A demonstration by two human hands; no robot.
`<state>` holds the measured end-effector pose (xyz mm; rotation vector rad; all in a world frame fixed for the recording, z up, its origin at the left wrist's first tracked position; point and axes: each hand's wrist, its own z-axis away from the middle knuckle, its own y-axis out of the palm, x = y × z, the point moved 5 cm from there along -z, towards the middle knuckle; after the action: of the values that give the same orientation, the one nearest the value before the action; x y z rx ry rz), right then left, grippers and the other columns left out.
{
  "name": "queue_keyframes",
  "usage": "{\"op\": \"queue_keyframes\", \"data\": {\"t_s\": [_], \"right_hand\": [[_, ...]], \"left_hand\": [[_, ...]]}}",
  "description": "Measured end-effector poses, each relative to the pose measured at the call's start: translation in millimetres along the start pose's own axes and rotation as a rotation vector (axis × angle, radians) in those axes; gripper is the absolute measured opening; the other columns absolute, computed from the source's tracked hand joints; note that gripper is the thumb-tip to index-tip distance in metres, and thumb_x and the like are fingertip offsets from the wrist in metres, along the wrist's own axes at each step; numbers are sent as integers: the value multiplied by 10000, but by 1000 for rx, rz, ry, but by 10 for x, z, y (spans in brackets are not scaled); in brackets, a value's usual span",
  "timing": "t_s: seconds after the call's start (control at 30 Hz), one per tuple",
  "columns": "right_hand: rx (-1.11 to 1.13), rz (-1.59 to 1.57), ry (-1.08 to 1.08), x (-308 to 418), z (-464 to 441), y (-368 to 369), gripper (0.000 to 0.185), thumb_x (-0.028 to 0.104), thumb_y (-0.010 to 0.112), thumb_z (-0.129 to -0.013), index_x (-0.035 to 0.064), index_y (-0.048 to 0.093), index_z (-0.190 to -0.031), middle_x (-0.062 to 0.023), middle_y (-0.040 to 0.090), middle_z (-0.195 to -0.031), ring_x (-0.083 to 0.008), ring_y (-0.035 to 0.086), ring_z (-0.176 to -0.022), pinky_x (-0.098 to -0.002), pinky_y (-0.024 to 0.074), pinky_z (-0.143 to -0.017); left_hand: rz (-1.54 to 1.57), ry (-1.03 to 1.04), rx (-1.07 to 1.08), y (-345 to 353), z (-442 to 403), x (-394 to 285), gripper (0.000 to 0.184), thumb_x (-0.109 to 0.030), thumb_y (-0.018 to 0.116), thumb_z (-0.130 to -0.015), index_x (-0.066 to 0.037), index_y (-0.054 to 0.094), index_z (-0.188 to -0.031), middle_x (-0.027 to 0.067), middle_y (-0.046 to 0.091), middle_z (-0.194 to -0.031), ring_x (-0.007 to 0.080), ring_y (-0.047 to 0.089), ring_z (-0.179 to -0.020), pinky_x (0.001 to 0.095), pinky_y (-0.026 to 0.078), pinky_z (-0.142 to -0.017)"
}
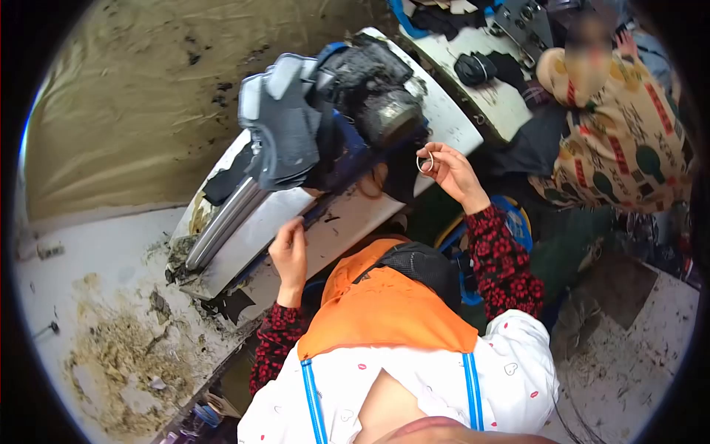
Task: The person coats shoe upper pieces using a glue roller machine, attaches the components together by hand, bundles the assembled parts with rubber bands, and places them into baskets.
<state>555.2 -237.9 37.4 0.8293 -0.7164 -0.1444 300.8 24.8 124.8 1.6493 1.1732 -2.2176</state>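
Right of the frame's centre, the right hand (pixel 452 176) pinches 1 pale ring (pixel 431 162); left of centre, the left hand (pixel 289 255) curls, any hold unclear.

Fairly bright, even light overall; can't tell source. Glare on metal cylinder (pixel 228 224), shadows soft. Dimmer to R of orange apron (pixel 384 318). Fisheye bends edges; round black vignette @ corners, bluish fringe far L. Fine detail bit soft; co-worker's head (pixel 589 48) blurred.
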Motion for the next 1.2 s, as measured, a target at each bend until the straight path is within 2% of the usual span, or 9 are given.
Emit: {"op": "queue_keyframes", "data": {"t_s": [0.2, 0.3, 0.37, 0.47, 0.53, 0.7, 0.8, 0.97, 1.2], "right_hand": [[272, 392, -273, 332, -96, 1155, 210, 152, 584, -929, 6, 581, -1079, -187, 578, -1272, -127, 591, -603, -188, 482, -577], [128, 485, -183, 208, -470, 1489, 373, 275, 561, -949, -13, 561, -1187, -198, 566, -1291, -136, 622, -715, -197, 477, -661], [3, 825, -123, 121, -724, 1610, 459, 393, 521, -959, -14, 605, -1155, -165, 582, -1269, -163, 619, -932, -275, 473, -833], [252, 1065, -324, -90, -1218, 1681, 622, 544, 575, -884, -14, 648, -1151, -71, 658, -1152, -204, 626, -903, -297, 480, -824], [110, 1009, -384, -69, -1022, 2012, 661, 553, 576, -875, -65, 651, -1100, -115, 679, -1051, -209, 620, -918, -280, 477, -824], [116, 1386, -230, 74, -959, 2289, 693, 519, 670, -791, -147, 632, -982, -177, 663, -903, -221, 620, -822, -291, 501, -742], [12, 1145, -272, 35, -820, 2224, 583, 433, 686, -795, -125, 632, -959, -160, 661, -868, -205, 618, -767, -289, 507, -690], [-155, 548, -396, -109, -553, 2080, 318, 218, 727, -804, -69, 632, -902, -116, 656, -781, -165, 614, -631, -281, 521, -563], [-417, 340, -438, -412, -586, 1678, 386, 294, 734, -834, -20, 613, -1022, -86, 664, -908, -127, 620, -734, -242, 515, -611]], "left_hand": [[189, 256, -336, -593, -870, -551, 224, -115, 579, -922, 20, 609, -1099, 73, 650, -941, 151, 586, -869, 251, 466, -803], [93, 170, -123, -537, -1570, -569, 436, -340, 525, -954, 75, 610, -1056, 107, 646, -956, 160, 577, -832, 263, 457, -766], [-64, -171, 662, -511, -2055, -515, 660, -534, 462, -934, 101, 609, -1037, 155, 650, -973, 205, 592, -864, 299, 458, -786], [-357, -44, 334, -133, -2169, -272, 804, -656, 431, -888, 114, 606, -1036, 204, 645, -995, 253, 600, -900, 326, 455, -809], [-82, -36, 326, -80, -2136, -304, 853, -694, 421, -871, 118, 594, -1067, 219, 638, -1032, 286, 601, -935, 350, 452, -841], [882, -451, 921, -21, -2284, -237, 637, -464, 605, -887, 79, 520, -1209, 201, 609, -1116, 227, 580, -1001, 311, 454, -874], [329, 68, 468, 34, -2000, -597, 586, -326, 678, -863, 71, 480, -1245, 204, 595, -1147, 227, 583, -997, 291, 467, -852], [320, 379, 486, 169, -1994, -875, 562, -262, 701, -845, 61, 460, -1237, 207, 580, -1165, 235, 593, -963, 292, 484, -820], [329, 198, 721, 436, -2040, -1103, 503, -190, 701, -846, 52, 460, -1215, 205, 585, -1136, 242, 594, -979, 314, 494, -839]]}}
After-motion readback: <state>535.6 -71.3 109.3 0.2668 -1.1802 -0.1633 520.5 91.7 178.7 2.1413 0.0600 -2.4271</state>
